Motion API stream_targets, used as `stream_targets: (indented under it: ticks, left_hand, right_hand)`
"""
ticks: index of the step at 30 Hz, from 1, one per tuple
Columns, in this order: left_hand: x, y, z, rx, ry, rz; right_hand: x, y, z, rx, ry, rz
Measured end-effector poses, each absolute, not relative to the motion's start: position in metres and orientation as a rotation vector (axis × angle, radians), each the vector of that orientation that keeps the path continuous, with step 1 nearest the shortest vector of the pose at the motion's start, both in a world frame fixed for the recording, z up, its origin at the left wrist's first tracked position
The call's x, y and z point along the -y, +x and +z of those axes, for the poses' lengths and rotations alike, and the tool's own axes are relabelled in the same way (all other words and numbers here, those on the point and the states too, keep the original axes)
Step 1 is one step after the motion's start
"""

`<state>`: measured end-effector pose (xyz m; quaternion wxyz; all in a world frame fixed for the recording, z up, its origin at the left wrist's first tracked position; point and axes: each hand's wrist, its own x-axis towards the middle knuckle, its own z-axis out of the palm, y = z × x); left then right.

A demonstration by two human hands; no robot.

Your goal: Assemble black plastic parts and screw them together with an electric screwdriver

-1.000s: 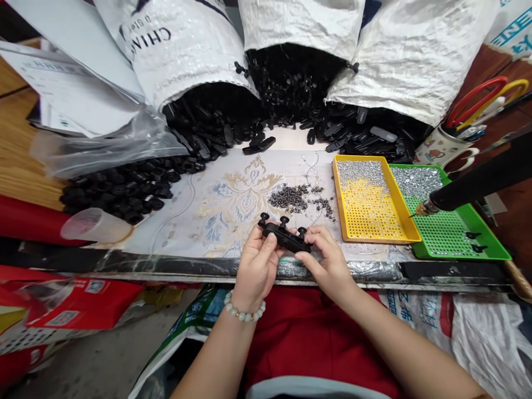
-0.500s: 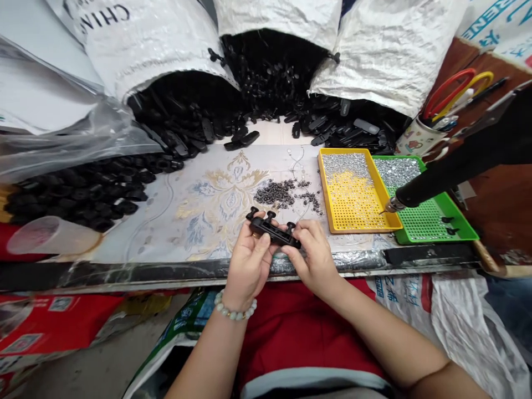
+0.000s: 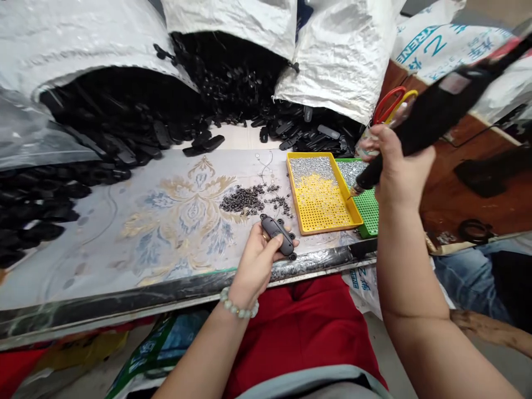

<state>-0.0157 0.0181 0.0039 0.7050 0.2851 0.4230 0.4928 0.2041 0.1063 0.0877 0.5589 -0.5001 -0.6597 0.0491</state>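
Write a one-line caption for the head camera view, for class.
Left hand holds black plastic part; right hand grips black handheld tool.

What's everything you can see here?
white woven sacks: three, white, at the back
black plastic pieces: many, black, spilling from the sacks
patterned sheet: one, cream with gold and blue, across the middle
dark pieces: one heap, grey, on the sheet
yellow tray: one, yellow, right of the heap
green tray: one, green, beside the yellow tray
tiny silver pieces: many, silver, in both trays
left hand: one, bare, holding a black plastic part
right hand: one, bare, gripping a black handheld tool
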Motion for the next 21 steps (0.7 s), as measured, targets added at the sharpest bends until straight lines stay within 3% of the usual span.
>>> stream_targets:
  ticks: [3,8,21]
  left_hand:
    - [-0.021,-0.007,0.003,-0.974,0.664,1.034]
    - [-0.023,-0.007,0.002,-1.047,0.696,0.978]
    - [-0.024,-0.007,0.003,-1.027,0.721,0.938]
  right_hand:
    - [-0.133,0.188,0.073,1.210,-0.987,0.314]
    - [-0.137,0.154,0.042,1.126,-0.870,0.534]
    - [-0.142,0.153,0.032,1.166,-0.868,0.565]
